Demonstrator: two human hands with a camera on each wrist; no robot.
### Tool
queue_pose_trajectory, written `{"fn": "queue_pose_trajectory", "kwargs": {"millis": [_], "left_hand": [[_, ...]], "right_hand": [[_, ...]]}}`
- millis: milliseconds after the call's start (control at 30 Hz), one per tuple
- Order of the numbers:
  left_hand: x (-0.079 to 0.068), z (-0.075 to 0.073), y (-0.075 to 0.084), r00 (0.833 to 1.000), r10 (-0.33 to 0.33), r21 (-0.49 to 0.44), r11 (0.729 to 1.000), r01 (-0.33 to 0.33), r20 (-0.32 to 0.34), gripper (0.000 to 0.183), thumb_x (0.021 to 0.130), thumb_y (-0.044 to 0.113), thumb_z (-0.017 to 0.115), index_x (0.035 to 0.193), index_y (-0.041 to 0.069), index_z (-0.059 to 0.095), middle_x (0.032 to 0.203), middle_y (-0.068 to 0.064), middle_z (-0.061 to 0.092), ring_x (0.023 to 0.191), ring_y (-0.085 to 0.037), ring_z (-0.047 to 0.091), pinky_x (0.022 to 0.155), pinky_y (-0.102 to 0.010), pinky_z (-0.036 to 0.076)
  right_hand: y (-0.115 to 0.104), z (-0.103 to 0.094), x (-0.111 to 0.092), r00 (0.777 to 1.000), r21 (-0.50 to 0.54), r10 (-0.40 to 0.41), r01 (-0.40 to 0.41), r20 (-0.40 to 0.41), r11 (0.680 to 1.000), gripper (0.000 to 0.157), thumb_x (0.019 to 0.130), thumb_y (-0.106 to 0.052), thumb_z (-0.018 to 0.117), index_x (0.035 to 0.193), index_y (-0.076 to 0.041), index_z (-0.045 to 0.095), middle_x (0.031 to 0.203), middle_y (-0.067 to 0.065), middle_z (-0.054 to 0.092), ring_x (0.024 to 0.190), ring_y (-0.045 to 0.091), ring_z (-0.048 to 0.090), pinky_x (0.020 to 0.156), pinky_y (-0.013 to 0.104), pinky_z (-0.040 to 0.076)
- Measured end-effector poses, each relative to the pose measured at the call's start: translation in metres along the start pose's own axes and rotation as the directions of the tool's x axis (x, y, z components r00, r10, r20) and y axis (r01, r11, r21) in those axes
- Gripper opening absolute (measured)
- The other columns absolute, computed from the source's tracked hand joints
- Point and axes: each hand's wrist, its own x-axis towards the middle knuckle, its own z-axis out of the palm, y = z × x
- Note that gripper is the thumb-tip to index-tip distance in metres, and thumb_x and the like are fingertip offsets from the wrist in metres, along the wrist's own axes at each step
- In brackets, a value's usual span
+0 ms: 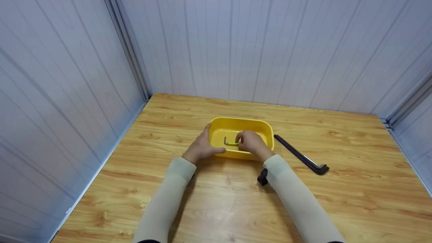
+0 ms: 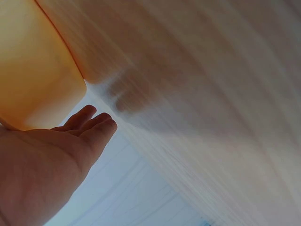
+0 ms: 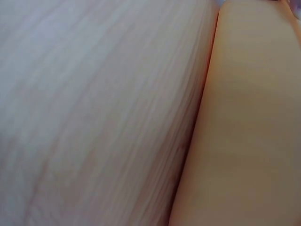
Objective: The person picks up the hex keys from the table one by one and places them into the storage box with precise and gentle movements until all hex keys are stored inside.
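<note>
A yellow plastic bin (image 1: 236,154) stands on the wooden table. My left hand (image 1: 202,145) rests at its left near corner, thumb along the near rim and fingers stretched along the left side. In the left wrist view, the fingers of that hand (image 2: 51,160) look straight beside the bin's outer wall (image 2: 42,70). My right hand (image 1: 251,141) reaches into the bin with curled fingers and pinches a small hex key (image 1: 231,144), whose grey bent end and yellow-green shaft show. In the right wrist view only the bin's wall (image 3: 244,117) and the table appear; that hand is hidden.
Right of the bin lie a large black hex key (image 1: 297,153) and a silver hex key (image 1: 312,161), side by side. White panel walls (image 1: 236,50) enclose the table (image 1: 229,209) at the back and sides.
</note>
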Motion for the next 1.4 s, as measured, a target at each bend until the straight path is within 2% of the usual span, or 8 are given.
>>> {"fn": "queue_pose_trajectory", "kwargs": {"millis": [200, 367, 533, 700, 967, 1100, 1233, 1400], "left_hand": [[-0.001, -0.001, 0.0, 1.0, -0.014, 0.021, 1.0, 0.014, -0.001, 0.122, 0.064, 0.049, 0.083, 0.155, 0.017, 0.008, 0.138, -0.011, 0.047, 0.114, -0.027, 0.051, 0.101, -0.041, 0.038], [-0.001, -0.001, 0.0, 1.0, -0.008, 0.029, 1.0, 0.008, -0.002, 0.122, 0.064, 0.048, 0.083, 0.155, 0.016, 0.008, 0.139, -0.012, 0.047, 0.115, -0.028, 0.051, 0.101, -0.041, 0.038], [-0.001, -0.001, 0.001, 1.0, -0.02, 0.029, 0.999, 0.02, 0.0, 0.121, 0.064, 0.047, 0.083, 0.155, 0.017, 0.008, 0.14, -0.012, 0.046, 0.115, -0.028, 0.05, 0.101, -0.043, 0.038], [0.0, 0.0, 0.001, 1.0, -0.003, 0.015, 1.0, 0.003, 0.002, 0.12, 0.065, 0.045, 0.083, 0.155, 0.016, 0.009, 0.139, -0.011, 0.047, 0.115, -0.027, 0.051, 0.101, -0.043, 0.038], [0.003, 0.001, 0.001, 0.999, 0.02, 0.005, 1.0, -0.02, 0.025, 0.12, 0.066, 0.044, 0.083, 0.155, 0.016, 0.007, 0.14, -0.012, 0.046, 0.114, -0.028, 0.051, 0.099, -0.042, 0.039], [0.003, 0.002, 0.001, 0.999, 0.012, 0.003, 1.0, -0.012, 0.03, 0.121, 0.066, 0.044, 0.083, 0.155, 0.016, 0.006, 0.141, -0.012, 0.045, 0.116, -0.028, 0.05, 0.101, -0.042, 0.038], [0.003, 0.001, 0.0, 1.0, -0.003, 0.012, 1.0, 0.002, 0.026, 0.121, 0.065, 0.045, 0.083, 0.155, 0.018, 0.007, 0.14, -0.011, 0.045, 0.116, -0.028, 0.049, 0.102, -0.042, 0.037], [0.002, -0.001, -0.002, 1.0, -0.007, 0.001, 1.0, 0.007, 0.02, 0.121, 0.066, 0.044, 0.083, 0.155, 0.017, 0.007, 0.139, -0.012, 0.046, 0.113, -0.027, 0.05, 0.101, -0.041, 0.038]], "right_hand": [[0.0, 0.001, 0.0, 1.0, 0.002, -0.009, 0.009, -0.013, 1.0, 0.023, 0.078, -0.007, 0.064, 0.099, -0.012, 0.073, 0.087, 0.006, 0.066, 0.071, 0.019, 0.052, 0.063, 0.031, 0.042], [-0.001, 0.001, -0.003, 0.998, 0.0, 0.0, 0.0, -0.059, 1.0, 0.023, 0.081, -0.021, 0.064, 0.101, -0.013, 0.072, 0.089, 0.004, 0.064, 0.071, 0.019, 0.054, 0.063, 0.033, 0.045], [-0.002, 0.0, -0.005, 0.992, 0.004, 0.028, -0.027, -0.121, 1.0, 0.039, 0.082, -0.037, 0.064, 0.113, -0.015, 0.068, 0.105, 0.006, 0.063, 0.091, 0.024, 0.06, 0.079, 0.042, 0.05], [-0.001, -0.001, -0.006, 0.988, 0.025, 0.034, -0.03, -0.149, 0.999, 0.053, 0.084, -0.048, 0.064, 0.127, -0.017, 0.06, 0.123, 0.009, 0.06, 0.111, 0.03, 0.057, 0.094, 0.051, 0.044], [0.003, -0.006, -0.012, 0.986, 0.121, 0.036, -0.017, -0.163, 0.993, 0.055, 0.087, -0.052, 0.059, 0.134, -0.023, 0.055, 0.133, 0.009, 0.056, 0.119, 0.031, 0.054, 0.099, 0.052, 0.042], [0.004, -0.01, -0.015, 0.984, 0.175, 0.019, 0.012, -0.176, 0.985, 0.055, 0.088, -0.048, 0.06, 0.135, -0.02, 0.055, 0.134, 0.012, 0.054, 0.121, 0.034, 0.052, 0.099, 0.053, 0.041], [0.004, -0.015, -0.019, 0.982, 0.181, -0.005, 0.04, -0.189, 0.983, 0.057, 0.087, -0.048, 0.061, 0.135, -0.018, 0.055, 0.135, 0.012, 0.054, 0.122, 0.035, 0.052, 0.099, 0.053, 0.041], [0.003, -0.022, -0.025, 0.985, 0.152, -0.039, 0.065, -0.168, 0.986, 0.06, 0.086, -0.049, 0.062, 0.137, -0.018, 0.054, 0.137, 0.012, 0.053, 0.124, 0.035, 0.051, 0.1, 0.054, 0.041]]}}
